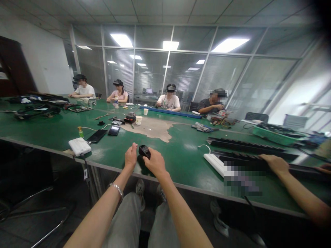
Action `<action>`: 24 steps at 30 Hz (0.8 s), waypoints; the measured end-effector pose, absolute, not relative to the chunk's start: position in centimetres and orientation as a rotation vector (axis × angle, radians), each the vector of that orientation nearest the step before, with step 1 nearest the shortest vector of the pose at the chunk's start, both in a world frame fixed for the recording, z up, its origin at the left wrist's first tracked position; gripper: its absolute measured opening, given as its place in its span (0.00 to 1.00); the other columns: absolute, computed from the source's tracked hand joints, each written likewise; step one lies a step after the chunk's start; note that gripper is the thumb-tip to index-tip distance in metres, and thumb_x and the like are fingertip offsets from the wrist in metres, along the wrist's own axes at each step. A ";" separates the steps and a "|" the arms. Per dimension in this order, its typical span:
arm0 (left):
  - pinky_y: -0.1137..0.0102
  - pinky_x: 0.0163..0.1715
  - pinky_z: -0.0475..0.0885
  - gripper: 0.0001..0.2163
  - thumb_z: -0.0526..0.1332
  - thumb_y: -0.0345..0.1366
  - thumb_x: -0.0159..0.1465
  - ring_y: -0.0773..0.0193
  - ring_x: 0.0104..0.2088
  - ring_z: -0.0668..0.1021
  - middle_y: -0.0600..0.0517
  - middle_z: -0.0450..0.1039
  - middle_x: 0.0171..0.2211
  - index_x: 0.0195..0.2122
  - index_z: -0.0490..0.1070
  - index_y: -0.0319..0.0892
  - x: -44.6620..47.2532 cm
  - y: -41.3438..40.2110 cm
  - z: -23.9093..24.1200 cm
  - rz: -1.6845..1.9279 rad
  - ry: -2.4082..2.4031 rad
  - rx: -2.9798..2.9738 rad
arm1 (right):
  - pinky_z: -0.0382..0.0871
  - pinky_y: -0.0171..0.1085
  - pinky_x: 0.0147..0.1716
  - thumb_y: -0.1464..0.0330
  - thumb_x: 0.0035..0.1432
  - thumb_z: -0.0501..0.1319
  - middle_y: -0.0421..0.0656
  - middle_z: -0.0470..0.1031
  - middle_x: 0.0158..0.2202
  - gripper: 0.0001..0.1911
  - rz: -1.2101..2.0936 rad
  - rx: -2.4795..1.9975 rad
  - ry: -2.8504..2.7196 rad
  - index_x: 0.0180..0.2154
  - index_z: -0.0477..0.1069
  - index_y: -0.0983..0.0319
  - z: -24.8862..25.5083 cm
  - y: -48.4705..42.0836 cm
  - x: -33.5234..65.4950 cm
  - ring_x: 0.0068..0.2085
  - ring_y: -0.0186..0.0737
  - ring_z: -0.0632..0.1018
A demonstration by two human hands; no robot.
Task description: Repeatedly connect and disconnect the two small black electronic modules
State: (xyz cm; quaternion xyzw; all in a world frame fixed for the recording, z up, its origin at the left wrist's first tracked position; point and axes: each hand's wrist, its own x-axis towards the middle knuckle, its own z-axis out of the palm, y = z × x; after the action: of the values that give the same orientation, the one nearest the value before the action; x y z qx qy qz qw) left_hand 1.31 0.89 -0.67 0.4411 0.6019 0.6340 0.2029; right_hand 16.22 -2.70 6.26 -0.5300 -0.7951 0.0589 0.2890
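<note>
My right hand [156, 162] is wrapped round a small black boxy device [144, 151] with a panel on its upper face, just above the near edge of the green table [181, 151]. Its exact kind does not show. Left of the device, my left hand [131, 156] stands on its side, thumb up and fingers reaching forward, holding nothing that I can see. A narrow gap parts it from the device. A silvery bracelet [117, 190] circles my left wrist.
Left of my hands lie a white power bank [79, 146], a black phone [97, 136] and another phone [114, 130]. Paper cups [139, 120] stand farther back. At right, a neighbour's hand [275, 163] rests on long black strips [248, 144] beside a white power strip [214, 164]. Several people sit opposite.
</note>
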 end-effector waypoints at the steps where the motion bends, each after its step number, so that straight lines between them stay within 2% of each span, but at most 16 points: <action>1: 0.61 0.52 0.69 0.31 0.42 0.58 0.66 0.54 0.51 0.77 0.42 0.77 0.49 0.46 0.76 0.40 1.3 0.9 -0.7 1.773 1.675 1.227 | 0.65 0.37 0.44 0.63 0.55 0.61 0.48 0.76 0.43 0.17 0.144 -1.414 -2.124 0.47 0.69 0.60 6.2 -2.7 16.2 0.46 0.44 0.76; 5: 0.61 0.52 0.68 0.31 0.43 0.58 0.66 0.54 0.51 0.77 0.41 0.77 0.48 0.47 0.75 0.40 1.2 0.7 -0.6 1.774 1.660 1.233 | 0.65 0.37 0.46 0.63 0.55 0.62 0.48 0.76 0.44 0.19 0.173 -1.434 -2.167 0.49 0.69 0.60 5.6 -2.7 16.2 0.47 0.45 0.76; 10: 0.61 0.53 0.68 0.31 0.43 0.58 0.66 0.54 0.51 0.77 0.41 0.77 0.48 0.47 0.76 0.40 1.2 0.6 -0.5 1.770 1.678 1.229 | 0.65 0.39 0.49 0.59 0.55 0.62 0.52 0.73 0.51 0.31 0.132 -1.404 -2.085 0.58 0.63 0.64 5.0 -3.0 16.3 0.51 0.48 0.74; 15: 0.61 0.53 0.68 0.31 0.43 0.58 0.66 0.53 0.51 0.76 0.41 0.76 0.49 0.47 0.75 0.39 1.2 0.5 -0.4 1.775 1.661 1.232 | 0.67 0.39 0.44 0.65 0.57 0.60 0.50 0.76 0.43 0.16 0.143 -1.375 -2.101 0.47 0.71 0.61 4.5 -3.4 15.9 0.45 0.47 0.76; 19: 0.61 0.53 0.68 0.32 0.42 0.59 0.66 0.53 0.51 0.77 0.41 0.77 0.48 0.47 0.76 0.39 1.2 0.5 -0.3 1.756 1.673 1.236 | 0.67 0.39 0.45 0.69 0.56 0.60 0.50 0.76 0.43 0.18 0.140 -1.328 -2.014 0.49 0.71 0.61 4.2 -3.4 15.6 0.46 0.47 0.76; 24: 0.60 0.54 0.68 0.32 0.42 0.59 0.66 0.53 0.51 0.77 0.41 0.77 0.48 0.47 0.76 0.39 1.2 0.5 -0.4 1.764 1.657 1.230 | 0.66 0.40 0.50 0.67 0.57 0.59 0.51 0.76 0.47 0.20 0.156 -1.239 -1.878 0.51 0.70 0.64 5.7 -2.2 15.6 0.49 0.46 0.75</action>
State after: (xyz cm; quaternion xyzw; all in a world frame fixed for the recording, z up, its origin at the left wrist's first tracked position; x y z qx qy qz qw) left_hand 1.24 0.48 -0.43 0.4429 0.5965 0.6350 0.2116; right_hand 15.56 -2.21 5.74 -0.4964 -0.7523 0.0624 0.4287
